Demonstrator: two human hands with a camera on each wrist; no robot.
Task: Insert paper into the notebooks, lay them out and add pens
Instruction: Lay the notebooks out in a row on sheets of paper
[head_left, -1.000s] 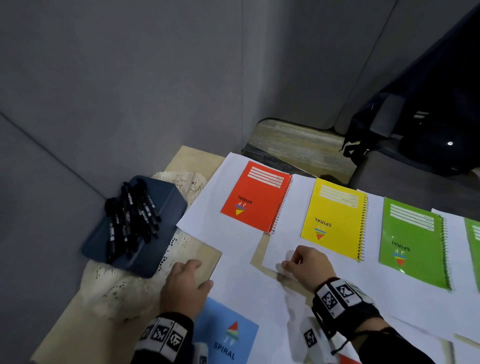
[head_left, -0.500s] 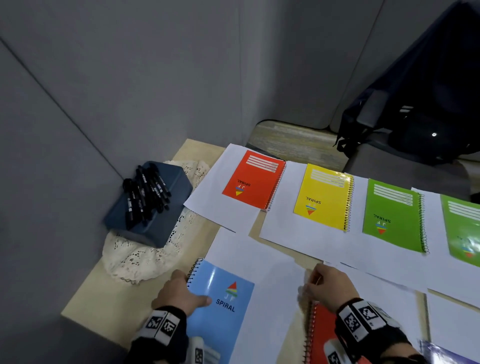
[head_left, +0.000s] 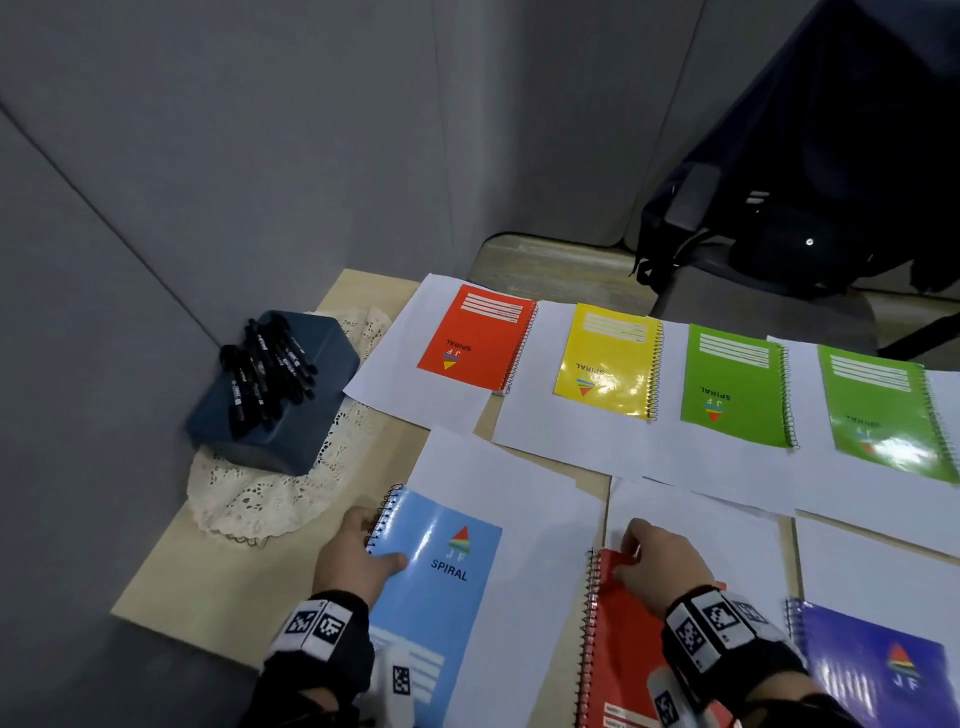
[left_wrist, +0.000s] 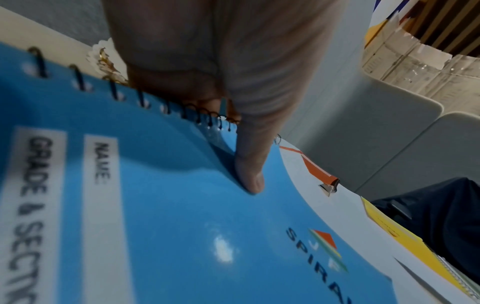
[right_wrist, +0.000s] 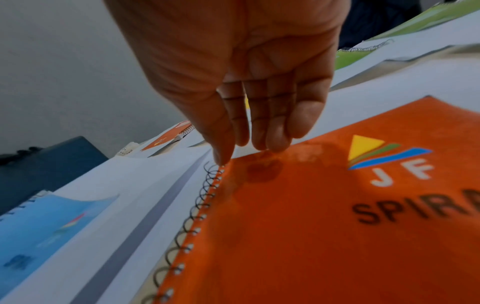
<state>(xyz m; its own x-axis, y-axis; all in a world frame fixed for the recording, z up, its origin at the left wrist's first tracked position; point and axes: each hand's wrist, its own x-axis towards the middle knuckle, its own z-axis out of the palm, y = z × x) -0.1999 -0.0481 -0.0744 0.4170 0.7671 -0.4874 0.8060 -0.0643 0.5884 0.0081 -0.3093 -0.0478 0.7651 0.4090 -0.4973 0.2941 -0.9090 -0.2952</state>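
Observation:
A blue spiral notebook (head_left: 441, 597) (left_wrist: 182, 226) lies on a white sheet (head_left: 519, 493) at the near left. My left hand (head_left: 374, 545) (left_wrist: 228, 142) grips its top left corner, thumb on the cover and fingers curled under the spiral edge. To its right a red notebook (head_left: 623, 649) (right_wrist: 311, 226) lies on another sheet. My right hand (head_left: 628, 556) (right_wrist: 246, 152) rests its near-straight fingertips on that notebook's top edge by the spiral. Black pens (head_left: 267, 369) are piled on a dark blue box (head_left: 306, 431) at the left.
The far row holds a red (head_left: 478, 338), a yellow (head_left: 608, 364) and two green notebooks (head_left: 732, 389), each on white paper. A purple notebook (head_left: 872, 670) lies at the near right. A lace doily (head_left: 249, 499) sits under the box. A dark bag (head_left: 779, 208) stands beyond the table.
Both hands drew back from the loose sheets to the near row. The left hand took the blue notebook's corner; the right hand came onto the red notebook.

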